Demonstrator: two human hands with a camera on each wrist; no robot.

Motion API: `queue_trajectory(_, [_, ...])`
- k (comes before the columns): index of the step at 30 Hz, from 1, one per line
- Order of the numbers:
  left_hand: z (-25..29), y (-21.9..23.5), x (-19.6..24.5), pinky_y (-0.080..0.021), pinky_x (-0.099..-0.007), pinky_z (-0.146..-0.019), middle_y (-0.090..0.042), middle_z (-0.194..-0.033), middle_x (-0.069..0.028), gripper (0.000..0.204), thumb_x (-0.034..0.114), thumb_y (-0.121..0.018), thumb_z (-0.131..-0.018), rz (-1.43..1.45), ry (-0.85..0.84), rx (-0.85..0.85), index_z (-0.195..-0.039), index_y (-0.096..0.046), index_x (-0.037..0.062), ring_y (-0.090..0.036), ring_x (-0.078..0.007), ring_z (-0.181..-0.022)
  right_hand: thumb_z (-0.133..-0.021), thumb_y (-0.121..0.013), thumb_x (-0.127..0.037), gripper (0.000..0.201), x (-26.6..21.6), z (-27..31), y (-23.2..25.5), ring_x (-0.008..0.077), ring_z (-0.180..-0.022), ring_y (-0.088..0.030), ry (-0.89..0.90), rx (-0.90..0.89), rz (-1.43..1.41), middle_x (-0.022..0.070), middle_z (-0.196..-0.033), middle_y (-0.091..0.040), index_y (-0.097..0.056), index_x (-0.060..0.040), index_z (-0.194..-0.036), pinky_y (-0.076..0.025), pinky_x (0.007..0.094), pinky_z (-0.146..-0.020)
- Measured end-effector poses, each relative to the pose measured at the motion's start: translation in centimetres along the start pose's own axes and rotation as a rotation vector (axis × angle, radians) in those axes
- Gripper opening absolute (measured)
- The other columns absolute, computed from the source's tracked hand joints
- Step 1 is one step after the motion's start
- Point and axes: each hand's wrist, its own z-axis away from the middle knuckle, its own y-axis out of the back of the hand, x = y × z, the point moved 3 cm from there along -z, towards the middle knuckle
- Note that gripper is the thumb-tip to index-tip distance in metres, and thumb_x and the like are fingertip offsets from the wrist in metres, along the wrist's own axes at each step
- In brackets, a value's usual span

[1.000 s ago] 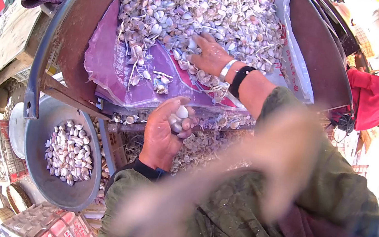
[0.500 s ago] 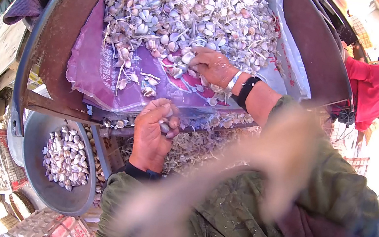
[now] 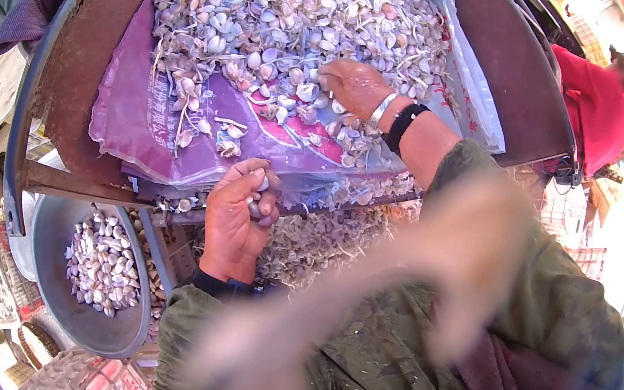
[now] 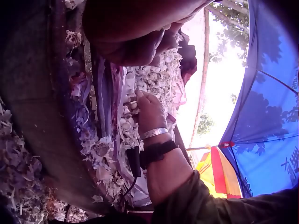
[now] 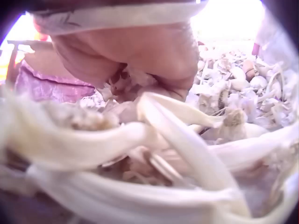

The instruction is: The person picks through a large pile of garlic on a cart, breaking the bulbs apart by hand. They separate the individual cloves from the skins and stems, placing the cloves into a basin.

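Observation:
Over the front of the purple sack [image 3: 211,115], my left hand [image 3: 236,220] curls its fingers round a few garlic cloves [image 3: 255,207], palm turned up. My right hand [image 3: 356,89] is at the near edge of a big heap of loose garlic cloves [image 3: 298,15], fingers bent downward. In the right wrist view, pale papery garlic [image 5: 128,84] shows between the thumb and fingers of that hand. The left wrist view also shows the right hand [image 4: 152,112], its fingertips in among the cloves.
A grey metal basin [image 3: 79,322] with peeled-looking cloves stands low at the left. Brown metal sides [image 3: 508,71] flank the heap. Husks [image 3: 321,245] lie below the front edge. A person in red [image 3: 595,108] is at the right. Dry stalks [image 5: 187,144] fill the right wrist foreground.
The head view has shifted, so the heap and basin sit farther left. My right hand has gone from pulling at cloves near the heap's edge to bent fingers there. My left hand keeps its cloves.

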Motion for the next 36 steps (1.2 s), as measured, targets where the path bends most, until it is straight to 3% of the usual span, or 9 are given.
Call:
queue_trajectory(6, [-0.1, -0.4, 0.2, -0.036, -0.0229, -0.043, -0.062, -0.082, -0.0097, 0.019, 0.005, -0.056, -0.087, -0.015, -0.02, 0.023, -0.106, -0.055, 0.0009, -0.05, -0.0109, -0.052, -0.088, -0.058, -0.019, 0.026, -5.7, -3.9, -1.4, 0.0334, -0.097, -0.063, 0.108, -0.287, -0.127, 0.0134, -0.104, -0.066, -0.066, -0.0114, -0.111, -0.05, 0.0416, -0.084])
queue_trajectory(10, [0.1, -0.3, 0.3, -0.036, -0.0232, -0.043, -0.062, -0.082, -0.009, 0.019, 0.006, -0.057, -0.087, -0.011, -0.042, 0.029, -0.105, -0.055, 0.001, -0.05, -0.0113, -0.053, -0.088, -0.059, -0.022, 0.03, -6.0, -4.6, 0.7, 0.032, -0.102, -0.062, 0.193, -0.164, -0.12, 0.0141, -0.111, -0.065, -0.066, -0.0106, -0.114, -0.05, 0.0389, -0.089])
queue_trajectory(13, [0.3, -0.4, 0.3, -0.036, -0.0234, -0.043, -0.062, -0.082, -0.0092, 0.019, 0.006, -0.057, -0.087, -0.002, -0.044, 0.026, -0.105, -0.055, 0.0011, -0.05, -0.0114, -0.053, -0.089, -0.059, -0.025, 0.034, -3.9, -2.0, 4.1, 0.0335, -0.105, -0.061, -0.003, -0.001, -0.092, 0.0168, -0.113, -0.064, -0.062, -0.0095, -0.119, -0.049, 0.0397, -0.092])
queue_trajectory(16, [0.5, -0.5, 0.3, -0.037, -0.0243, -0.045, -0.059, -0.086, -0.0085, 0.019, 0.009, -0.056, -0.088, -0.05, -0.037, 0.006, -0.106, -0.054, 0.0036, -0.049, -0.0113, -0.054, -0.09, -0.059, -0.028, 0.039, -3.4, 3.3, 4.8, 0.0355, -0.112, -0.057, 0.069, 0.089, 0.028, 0.0193, -0.124, -0.058, -0.058, -0.0095, -0.125, -0.047, 0.0411, -0.095])
queue_trajectory(20, [0.4, -0.4, -0.3, -0.036, -0.0244, -0.043, -0.059, -0.085, -0.0083, 0.018, 0.009, -0.056, -0.088, -0.067, -0.028, -0.006, -0.105, -0.054, 0.0036, -0.049, -0.0111, -0.055, -0.087, -0.062, -0.021, 0.041, -5.4, 7.7, 3.0, 0.0358, -0.121, -0.052, 0.209, -0.112, 0.211, 0.0202, -0.139, -0.044, -0.056, -0.0091, -0.126, -0.046, 0.0399, -0.097])
queue_trajectory(27, [1.1, 0.0, -0.3, -0.034, -0.0237, -0.043, -0.06, -0.084, -0.0101, 0.017, 0.007, -0.056, -0.088, -0.043, -0.059, 0.042, -0.103, -0.055, 0.0019, -0.049, -0.0112, -0.053, -0.081, -0.061, -0.008, 0.021, -0.5, 6.1, 2.8, 0.0253, -0.113, -0.055, 0.077, -0.041, -0.016, 0.0063, -0.115, -0.059, -0.069, -0.0115, -0.101, -0.048, 0.0324, -0.093])
queue_trajectory(28, [1.3, 0.0, -0.2, -0.034, -0.0234, -0.043, -0.06, -0.084, -0.0109, 0.017, 0.006, -0.055, -0.088, -0.035, -0.07, 0.055, -0.104, -0.055, 0.0011, -0.049, -0.0113, -0.053, -0.079, -0.064, -0.008, 0.017, 0.6, 6.0, 2.8, 0.0266, -0.102, -0.062, 0.215, 0.053, 0.016, 0.0087, -0.104, -0.064, -0.071, -0.0111, -0.094, -0.051, 0.0345, -0.088])
queue_trajectory(35, [4.8, -0.6, 2.2, -0.032, -0.0236, -0.042, -0.058, -0.086, -0.0104, 0.017, 0.008, -0.055, -0.09, 0.034, -0.146, 0.033, -0.105, -0.054, 0.0013, -0.046, -0.0101, -0.054, -0.079, -0.064, -0.007, 0.021, 3.0, 4.8, 4.1, 0.0319, -0.087, -0.067, -0.434, 0.183, -0.337, 0.0148, -0.09, -0.068, -0.069, -0.0106, -0.099, -0.053, 0.0368, -0.078])
queue_trajectory(36, [6.1, -0.7, 3.1, -0.032, -0.0235, -0.042, -0.057, -0.087, -0.0103, 0.017, 0.008, -0.055, -0.09, 0.044, -0.165, 0.023, -0.105, -0.054, 0.0013, -0.045, -0.0099, -0.054, -0.085, -0.066, -0.008, 0.025, 2.9, 4.7, 4.6, 0.0121, -0.067, -0.056, -0.415, 0.161, -0.342, 0.0044, -0.075, -0.062, -0.065, -0.007, -0.11, -0.047, 0.0303, -0.063])
